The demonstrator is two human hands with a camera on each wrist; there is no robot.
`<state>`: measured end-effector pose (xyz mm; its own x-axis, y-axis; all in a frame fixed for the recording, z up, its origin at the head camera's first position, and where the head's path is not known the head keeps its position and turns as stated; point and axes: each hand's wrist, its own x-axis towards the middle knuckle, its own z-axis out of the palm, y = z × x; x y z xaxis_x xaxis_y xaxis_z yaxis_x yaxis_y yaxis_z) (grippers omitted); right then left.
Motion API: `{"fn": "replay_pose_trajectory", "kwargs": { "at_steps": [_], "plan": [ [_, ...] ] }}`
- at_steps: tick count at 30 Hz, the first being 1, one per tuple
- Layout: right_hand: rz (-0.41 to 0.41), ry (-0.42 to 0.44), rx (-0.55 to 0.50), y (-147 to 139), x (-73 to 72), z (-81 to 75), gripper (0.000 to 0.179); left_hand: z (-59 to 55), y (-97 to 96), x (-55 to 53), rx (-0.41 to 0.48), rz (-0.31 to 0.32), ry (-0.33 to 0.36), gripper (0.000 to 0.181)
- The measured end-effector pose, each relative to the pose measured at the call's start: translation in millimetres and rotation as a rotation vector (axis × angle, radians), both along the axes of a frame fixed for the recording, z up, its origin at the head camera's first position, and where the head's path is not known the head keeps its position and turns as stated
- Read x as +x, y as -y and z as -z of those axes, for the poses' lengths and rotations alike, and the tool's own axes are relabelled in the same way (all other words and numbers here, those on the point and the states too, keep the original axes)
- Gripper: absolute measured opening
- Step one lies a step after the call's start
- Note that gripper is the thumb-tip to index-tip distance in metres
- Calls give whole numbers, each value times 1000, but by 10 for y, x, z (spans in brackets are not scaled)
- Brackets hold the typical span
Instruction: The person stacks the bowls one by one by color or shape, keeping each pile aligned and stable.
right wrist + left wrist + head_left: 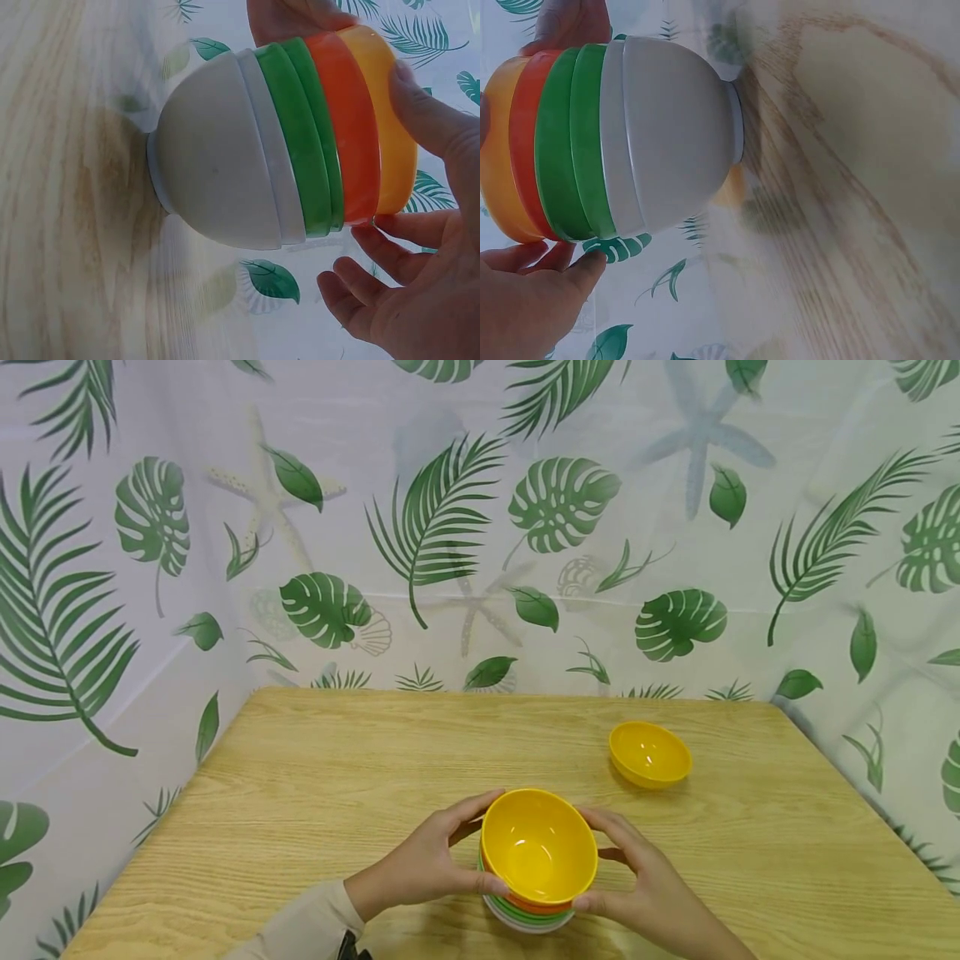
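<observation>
A nested stack of bowls stands on the wooden table near its front edge. Its topmost member is a yellow bowl (536,839), its inside facing up. Under that come an orange bowl (349,127), two green bowls (559,142) and two white bowls (679,135), seen in both wrist views. From the left, my left hand (435,856) grips the yellow bowl, thumb at the near side and fingers round the far side. My right hand (641,872) holds it likewise from the right, thumb pressed on its outer wall in the right wrist view.
Another yellow bowl (649,756) sits by itself on the table (360,752), behind and to the right of the stack. A leaf-patterned curtain (465,510) hangs along the table's back and sides.
</observation>
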<state>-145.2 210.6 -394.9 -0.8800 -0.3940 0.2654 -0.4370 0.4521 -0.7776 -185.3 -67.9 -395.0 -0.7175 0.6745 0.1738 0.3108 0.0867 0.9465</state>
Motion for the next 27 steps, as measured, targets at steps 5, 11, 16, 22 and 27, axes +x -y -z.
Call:
{"fn": "replay_pose_trajectory", "kwargs": {
  "at_steps": [5, 11, 16, 22, 27],
  "plan": [
    [2, -10, 11, -6, 1, 45, 77, 36, -12, -6, -14, 9, -4, 87],
    [2, 47, 53, -12, 14, 23, 79, 18, -28, -26, -56, 9, -4, 85],
    [11, 127, 84, -16, 12, -32, 82, -20, -35, -56, -91, 17, -14, 83],
    [39, 167, 118, -12, 21, -42, 85, -16, -28, -48, -118, 5, -8, 83],
    [49, 185, 126, -18, 29, -41, 85, 11, -39, -23, -112, -7, 23, 86]
  ]
}}
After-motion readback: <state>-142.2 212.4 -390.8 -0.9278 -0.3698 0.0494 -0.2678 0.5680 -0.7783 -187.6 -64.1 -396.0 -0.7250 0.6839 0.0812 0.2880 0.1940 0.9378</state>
